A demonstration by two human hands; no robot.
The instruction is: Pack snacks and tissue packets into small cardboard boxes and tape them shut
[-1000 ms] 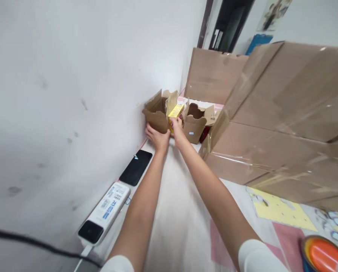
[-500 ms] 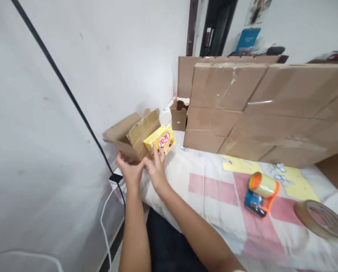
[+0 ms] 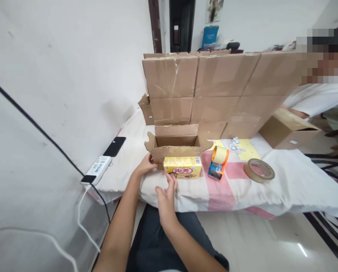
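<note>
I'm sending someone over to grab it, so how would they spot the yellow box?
Find the wall of taped brown cardboard, then the small open carton in front of it. The yellow box sits right before that carton, near the right hand. Unlike the plain carton, it is brightly printed, with a red-edged oval.

Snack box (image 3: 182,167) by right hand (image 3: 167,196): yellow, red-and-white lettering | carton (image 3: 180,152) at left hand (image 3: 146,165): plain brown | tape dispenser (image 3: 215,169) right of grip: blue, orange, pale yellow roll | tape ring (image 3: 250,173) farther right: tan | sheet (image 3: 185,196) under grip: white, pink and yellow patches
</note>
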